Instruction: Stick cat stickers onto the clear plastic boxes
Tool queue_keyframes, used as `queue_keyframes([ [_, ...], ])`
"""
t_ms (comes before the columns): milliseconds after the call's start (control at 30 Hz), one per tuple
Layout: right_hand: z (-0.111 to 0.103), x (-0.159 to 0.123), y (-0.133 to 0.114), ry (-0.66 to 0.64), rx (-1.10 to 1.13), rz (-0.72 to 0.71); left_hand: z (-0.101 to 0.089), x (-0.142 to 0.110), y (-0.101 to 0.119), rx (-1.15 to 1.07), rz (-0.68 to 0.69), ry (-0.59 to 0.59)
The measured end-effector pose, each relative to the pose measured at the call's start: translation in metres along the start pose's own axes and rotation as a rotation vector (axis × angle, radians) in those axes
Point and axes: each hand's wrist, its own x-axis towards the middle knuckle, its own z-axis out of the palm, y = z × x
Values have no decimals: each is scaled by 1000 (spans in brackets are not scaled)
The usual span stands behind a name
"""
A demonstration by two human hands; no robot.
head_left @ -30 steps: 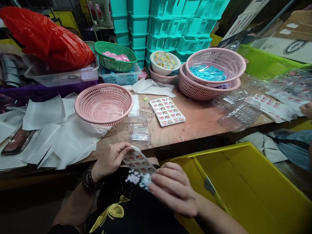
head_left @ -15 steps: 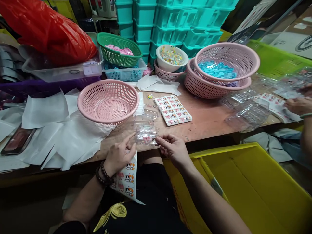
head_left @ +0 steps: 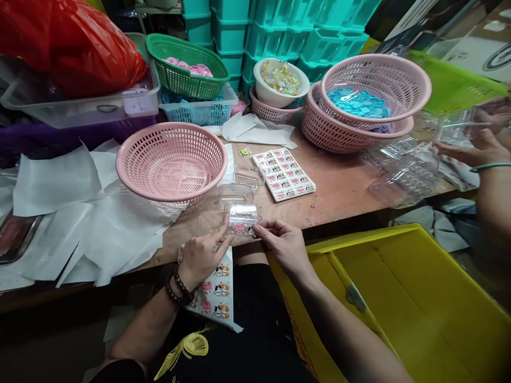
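A small clear plastic box (head_left: 242,211) with its lid raised lies near the table's front edge. A pink-and-white cat sticker (head_left: 238,228) shows on its near part. My right hand (head_left: 281,242) pinches the box's right end between thumb and index finger, beside the sticker. My left hand (head_left: 203,258) has its index finger along the box's left side. Its other fingers are curled over a sheet of cat stickers (head_left: 215,292), which hangs from the hand over my lap. What the hidden fingers do cannot be seen. More clear boxes (head_left: 235,196) lie just behind.
A stack of sticker sheets (head_left: 284,174) lies right of the boxes. Behind stand a pink basket (head_left: 171,162), stacked pink baskets (head_left: 355,141) with blue pieces and a white bowl (head_left: 281,85). White backing papers (head_left: 115,223) cover the left. A co-worker's hands (head_left: 475,149) are at the right.
The box's clear lid now stands higher over the sticker part. My hands stay at the box, the sheet shifting slightly right. The co-worker's hands have lifted clear plastic.
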Motion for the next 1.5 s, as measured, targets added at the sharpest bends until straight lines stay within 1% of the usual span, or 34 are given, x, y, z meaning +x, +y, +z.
queue_keyframes([
  [100,0,-1,0,5,0,-11,3,-1,-2,9,-11,6],
  [333,0,-1,0,7,3,-3,5,-2,-5,41,-65,-28],
  [533,0,-1,-1,0,-13,-12,3,0,1,-36,-66,14],
  [800,2,-1,3,21,-60,-43,3,0,-1,-83,-78,25],
  [1067,3,-3,3,43,-106,-80,-1,2,4,-102,-116,15],
  [1233,4,-3,3,52,-134,-83,-3,3,5,-137,-162,-11],
  [1300,5,-4,3,51,-144,-79,-1,4,6,-165,-193,-1],
  [1400,6,-6,3,56,-180,-97,3,5,8,-199,-260,49],
  [1500,8,-8,2,68,-263,-133,7,7,11,-209,-301,94],
])
